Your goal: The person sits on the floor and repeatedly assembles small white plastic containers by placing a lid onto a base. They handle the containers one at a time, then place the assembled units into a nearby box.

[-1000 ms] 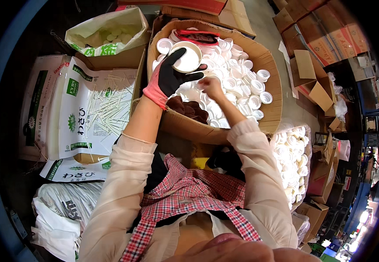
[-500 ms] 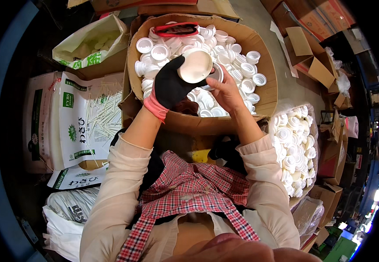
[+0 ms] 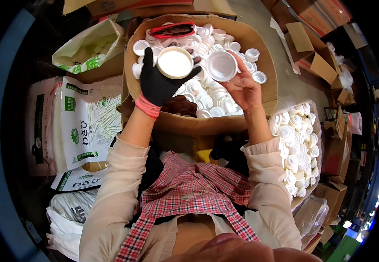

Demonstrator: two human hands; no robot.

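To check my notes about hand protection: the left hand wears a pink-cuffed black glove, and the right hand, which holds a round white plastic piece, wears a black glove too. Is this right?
One point is wrong: the right hand is bare, as the head view shows. It holds the round white plastic piece, and the left hand wears the pink-cuffed black glove.

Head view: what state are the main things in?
Left hand: gloved, occupied
Round cream lid: in left hand
Right hand: bare, occupied
White plastic cap: held, hollow side showing
Large cardboard box: open, holding many white caps
White bag, green print: open on top
Flapped cardboard box, right: flaps open
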